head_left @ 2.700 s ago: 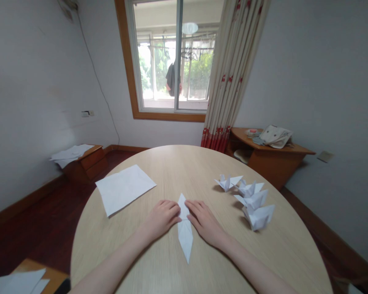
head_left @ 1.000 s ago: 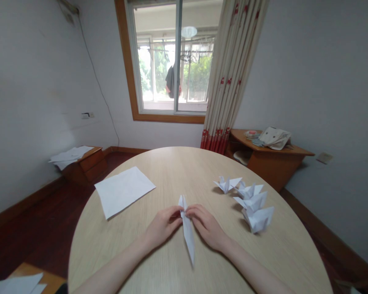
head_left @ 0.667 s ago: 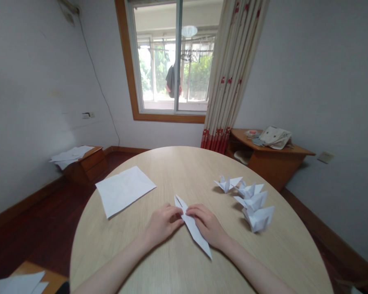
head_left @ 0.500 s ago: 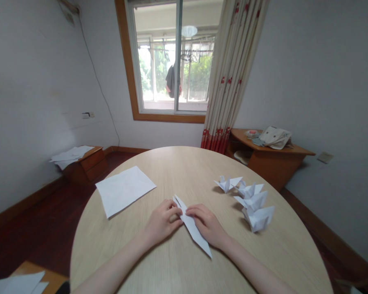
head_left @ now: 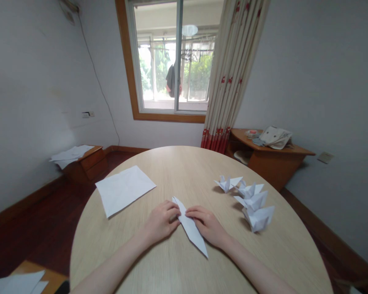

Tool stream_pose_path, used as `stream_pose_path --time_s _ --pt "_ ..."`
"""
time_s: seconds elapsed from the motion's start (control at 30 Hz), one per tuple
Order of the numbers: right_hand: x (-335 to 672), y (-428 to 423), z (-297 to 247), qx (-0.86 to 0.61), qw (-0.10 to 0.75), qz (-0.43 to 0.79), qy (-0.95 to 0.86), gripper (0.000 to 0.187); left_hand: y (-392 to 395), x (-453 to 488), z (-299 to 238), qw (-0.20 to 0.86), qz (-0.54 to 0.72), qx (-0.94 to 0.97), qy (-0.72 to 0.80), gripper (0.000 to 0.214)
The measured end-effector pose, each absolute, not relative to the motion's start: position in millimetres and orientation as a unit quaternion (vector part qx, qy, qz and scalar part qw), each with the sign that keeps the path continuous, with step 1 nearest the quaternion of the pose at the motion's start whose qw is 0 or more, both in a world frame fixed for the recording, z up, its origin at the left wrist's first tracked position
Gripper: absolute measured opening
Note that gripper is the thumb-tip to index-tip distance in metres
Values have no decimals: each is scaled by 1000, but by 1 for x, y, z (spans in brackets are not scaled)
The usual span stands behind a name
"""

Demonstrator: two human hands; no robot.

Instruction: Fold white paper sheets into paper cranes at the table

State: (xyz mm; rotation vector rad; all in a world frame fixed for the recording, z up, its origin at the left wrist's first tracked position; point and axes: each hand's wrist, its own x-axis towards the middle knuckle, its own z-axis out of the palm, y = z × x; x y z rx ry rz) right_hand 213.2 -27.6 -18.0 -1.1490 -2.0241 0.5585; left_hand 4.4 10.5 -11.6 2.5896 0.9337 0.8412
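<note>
A long, narrow white folded paper (head_left: 190, 228) lies flat on the round wooden table (head_left: 178, 171), slanting from upper left to lower right. My left hand (head_left: 162, 220) rests against its left edge with fingers curled and pressed on the fold near the upper end. On the other side, my right hand (head_left: 206, 223) holds the paper down, fingertips on its middle. Both hands pinch or press the same piece.
Several finished white paper cranes (head_left: 252, 201) stand in a row on the table's right side. A flat white sheet (head_left: 125, 188) lies at the left. A low cabinet with papers (head_left: 76, 157) stands by the left wall, a wooden side table (head_left: 270, 153) at the right.
The folded paper was lifted on edge, then laid back down and turned, so its lower tip now points to the lower right. My hands stayed close together on it.
</note>
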Motion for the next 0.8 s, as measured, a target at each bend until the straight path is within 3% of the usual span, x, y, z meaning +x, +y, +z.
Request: stream_pose_path --time_s 0.3,0.8 --pt "211 -30 -16 -426 369 196 -802 32 10 4 -11 201 273 889 307 23" --pt "211 -31 -10 -403 378 258 -792 13 6 0 3 206 251 909 262 24"
